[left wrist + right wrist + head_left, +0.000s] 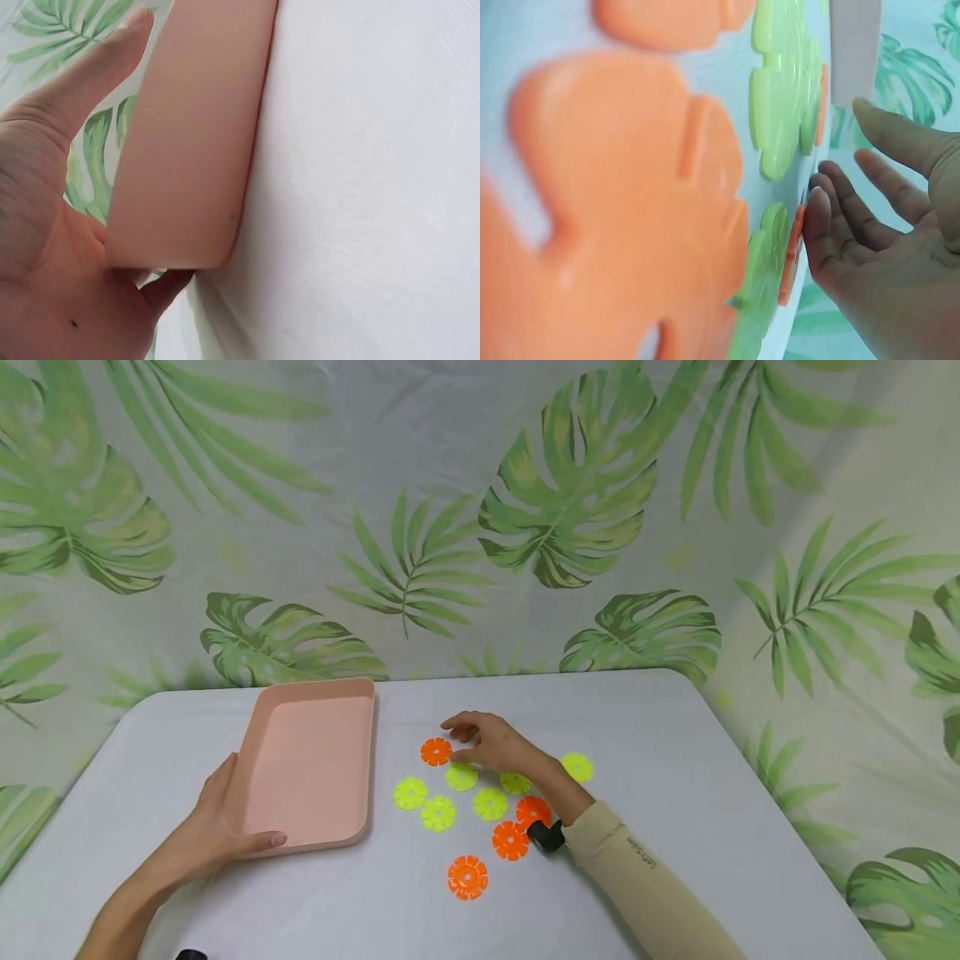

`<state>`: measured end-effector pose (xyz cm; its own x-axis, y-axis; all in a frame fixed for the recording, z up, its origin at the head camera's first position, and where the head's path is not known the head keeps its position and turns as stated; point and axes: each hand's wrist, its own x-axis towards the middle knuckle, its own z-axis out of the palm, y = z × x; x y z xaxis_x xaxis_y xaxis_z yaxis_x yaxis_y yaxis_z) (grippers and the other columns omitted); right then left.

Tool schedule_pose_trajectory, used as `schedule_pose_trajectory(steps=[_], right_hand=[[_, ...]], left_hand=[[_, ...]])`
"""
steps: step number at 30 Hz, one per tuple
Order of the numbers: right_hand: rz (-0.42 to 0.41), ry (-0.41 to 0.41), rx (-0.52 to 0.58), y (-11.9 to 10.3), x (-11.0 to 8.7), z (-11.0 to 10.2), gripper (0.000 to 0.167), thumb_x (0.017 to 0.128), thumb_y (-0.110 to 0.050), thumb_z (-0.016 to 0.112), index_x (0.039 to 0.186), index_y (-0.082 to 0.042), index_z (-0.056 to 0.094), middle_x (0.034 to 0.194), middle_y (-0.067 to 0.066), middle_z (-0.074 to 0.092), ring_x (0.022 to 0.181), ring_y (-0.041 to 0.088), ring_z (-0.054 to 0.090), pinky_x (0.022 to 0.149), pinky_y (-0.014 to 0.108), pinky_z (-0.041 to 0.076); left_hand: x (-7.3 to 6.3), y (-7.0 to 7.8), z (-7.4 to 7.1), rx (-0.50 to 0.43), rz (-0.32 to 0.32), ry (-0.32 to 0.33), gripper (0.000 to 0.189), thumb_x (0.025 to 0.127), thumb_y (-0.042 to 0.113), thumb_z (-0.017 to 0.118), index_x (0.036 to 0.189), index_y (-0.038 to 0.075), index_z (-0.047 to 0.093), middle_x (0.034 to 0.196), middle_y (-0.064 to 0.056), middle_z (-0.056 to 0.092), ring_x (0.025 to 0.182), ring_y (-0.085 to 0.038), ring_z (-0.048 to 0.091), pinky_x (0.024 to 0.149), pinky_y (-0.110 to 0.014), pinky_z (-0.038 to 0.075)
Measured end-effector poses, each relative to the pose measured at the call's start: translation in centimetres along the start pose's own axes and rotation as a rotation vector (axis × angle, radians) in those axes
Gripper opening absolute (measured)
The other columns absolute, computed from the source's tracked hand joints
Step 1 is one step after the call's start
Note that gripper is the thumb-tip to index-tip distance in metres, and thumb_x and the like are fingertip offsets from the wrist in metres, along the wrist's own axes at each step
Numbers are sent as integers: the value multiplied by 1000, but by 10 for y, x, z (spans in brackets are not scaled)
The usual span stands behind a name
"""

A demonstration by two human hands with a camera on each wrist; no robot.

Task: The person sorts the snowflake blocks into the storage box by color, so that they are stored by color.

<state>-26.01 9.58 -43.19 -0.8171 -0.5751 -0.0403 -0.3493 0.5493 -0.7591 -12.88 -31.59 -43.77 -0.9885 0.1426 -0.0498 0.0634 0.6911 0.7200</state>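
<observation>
A pink rectangular tray (307, 768) lies on the left of the table. My left hand (210, 822) grips its near left corner, thumb along the front edge and fingers along the left side; the left wrist view shows the tray's outer wall (187, 142) against the hand (82, 292). My right hand (491, 743) hovers low over flat notched plastic discs, fingers slightly bent and nothing held. Beside its thumb is an orange disc (436, 752), with a yellow-green disc (462, 777) just below. In the right wrist view, an orange disc (791, 259) stands close to the fingers (821, 232); whether they touch, I cannot tell.
Several more yellow-green discs (438, 814) and orange discs (467, 877) lie scattered flat right of the tray. One yellow-green disc (577, 767) sits beyond the right forearm. A leaf-printed cloth (420, 568) hangs behind the white table (675, 760).
</observation>
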Motion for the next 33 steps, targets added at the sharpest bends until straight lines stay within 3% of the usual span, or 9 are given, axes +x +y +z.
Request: schedule_pose_trajectory(steps=[5, 11, 17, 23, 25, 28, 31, 33], right_hand=[[35, -13, -49, -5, 6, 4, 48, 93, -14, 79, 138, -9, 65, 129, 8, 68, 118, 24, 61, 104, 35, 53], [70, -34, -58, -7, 11, 6, 51, 91, -18, 82, 138, -10, 66, 128, 9, 63, 117, 23, 58, 109, 37, 48], [80, -49, -100, -8, 14, 10, 46, 89, -21, 84, 131, -11, 69, 121, 8, 60, 109, 21, 56, 102, 35, 49], [115, -45, -118, -15, 16, 10, 40, 86, -18, 87, 121, -10, 70, 114, 8, 62, 104, 21, 55, 95, 34, 50], [126, -39, -108, -16, 17, 10, 40, 85, -17, 88, 119, -9, 68, 112, 7, 63, 101, 20, 55, 92, 32, 49], [133, -29, -73, -17, 15, 10, 41, 84, -14, 88, 116, -9, 64, 109, 7, 64, 95, 19, 55, 85, 29, 48], [119, -13, -33, -16, 14, 9, 39, 85, -10, 86, 116, -10, 62, 105, 8, 65, 88, 18, 55, 78, 27, 47], [107, -2, -12, -14, 13, 9, 35, 87, -8, 83, 115, -10, 62, 102, 9, 64, 83, 18, 55, 74, 26, 47]], left_hand=[[-5, -4, 0, -66, 30, -31, 139, 79, 24, 88, 164, 5, -20, 169, -35, -12, 151, -62, 4, 115, -75, 13], [-6, -7, -1, -78, 51, -36, 138, 79, 21, 88, 165, 10, -19, 170, -33, -10, 150, -59, 6, 119, -70, 7], [-10, -7, 1, -79, 56, -66, 138, 77, 19, 89, 167, 15, -16, 170, -33, -5, 147, -59, 12, 112, -76, 15], [-11, -5, 2, -94, 75, -81, 139, 76, 21, 91, 168, 20, -12, 173, -26, -5, 149, -56, 10, 114, -73, 12], [-11, -5, 1, -85, 74, -85, 138, 76, 22, 92, 168, 22, -11, 174, -24, -4, 149, -55, 11, 115, -69, 15], [-13, -6, 1, -51, 73, -87, 137, 76, 24, 92, 169, 24, -9, 173, -23, 1, 148, -53, 16, 118, -47, 22], [-14, -6, 1, -32, 78, -91, 136, 76, 24, 92, 169, 23, -7, 171, -26, 5, 146, -53, 19, 114, -48, 26], [-14, -5, 1, -33, 75, -96, 136, 75, 24, 92, 169, 23, -7, 169, -27, 6, 146, -54, 19, 112, -58, 27]])
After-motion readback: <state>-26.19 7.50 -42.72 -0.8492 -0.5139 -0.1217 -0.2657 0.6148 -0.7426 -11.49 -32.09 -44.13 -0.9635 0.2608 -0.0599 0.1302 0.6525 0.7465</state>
